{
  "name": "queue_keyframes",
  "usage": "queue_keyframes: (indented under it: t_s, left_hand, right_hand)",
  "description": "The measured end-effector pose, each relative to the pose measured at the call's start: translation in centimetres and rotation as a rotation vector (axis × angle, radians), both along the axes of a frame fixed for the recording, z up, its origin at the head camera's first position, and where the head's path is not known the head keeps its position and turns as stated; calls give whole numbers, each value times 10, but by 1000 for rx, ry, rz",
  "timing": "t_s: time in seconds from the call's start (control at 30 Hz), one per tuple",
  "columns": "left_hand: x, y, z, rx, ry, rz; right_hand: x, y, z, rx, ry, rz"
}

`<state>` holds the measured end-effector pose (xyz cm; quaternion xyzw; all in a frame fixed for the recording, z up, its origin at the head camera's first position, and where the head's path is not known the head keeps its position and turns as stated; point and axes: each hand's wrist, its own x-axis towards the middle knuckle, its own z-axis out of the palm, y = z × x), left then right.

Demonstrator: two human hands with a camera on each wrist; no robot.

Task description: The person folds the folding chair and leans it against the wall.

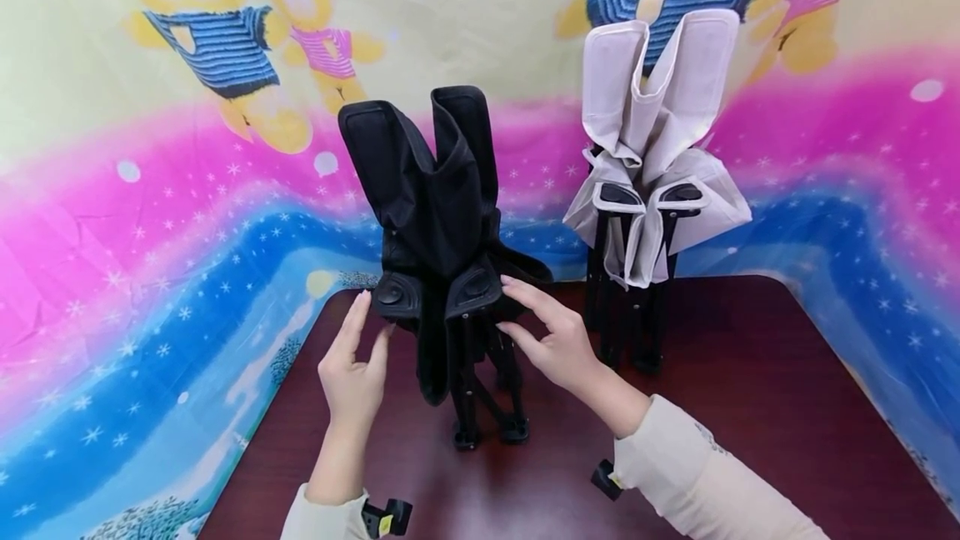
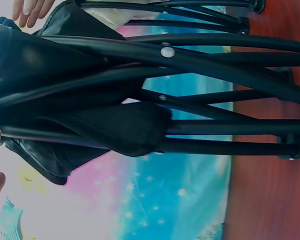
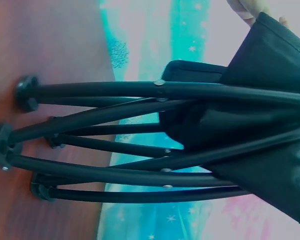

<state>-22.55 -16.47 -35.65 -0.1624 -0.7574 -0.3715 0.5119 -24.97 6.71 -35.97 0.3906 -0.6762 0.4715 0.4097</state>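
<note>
A folded black camping chair [image 1: 431, 215] stands upright on the table, its fabric seat bunched above a bundle of dark metal legs. On its left side my left hand [image 1: 352, 382] reaches up, fingers fairly straight, the fingertips right at the front left fabric corner. My right hand [image 1: 555, 340] comes in from the other side, with fingers and thumb spread apart beside the front right corner. In the left wrist view, crossing legs [image 2: 215, 70] joined by rivets run down to the tabletop. The right wrist view shows plastic feet [image 3: 26, 93] at the ends of the legs.
A second folded chair with white fabric [image 1: 660, 107] stands farther back to the right. Both chairs are on a dark red-brown table [image 1: 720, 407] with rounded corners. Behind it hangs a colourful backdrop [image 1: 247, 190] printed with bears and snowflakes.
</note>
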Motion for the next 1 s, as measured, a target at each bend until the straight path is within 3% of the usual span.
queue_keyframes:
  t_s: [0.27, 0.47, 1.0]
  left_hand:
    - [3, -6, -22, 29, -104, -1]
    - [7, -9, -39, 99, -188, 42]
    - [12, -1, -99, 120, -404, 72]
  right_hand:
    - [4, 4, -19, 29, -59, -2]
    - [8, 5, -33, 42, -124, 15]
    - [21, 4, -70, 52, -346, -22]
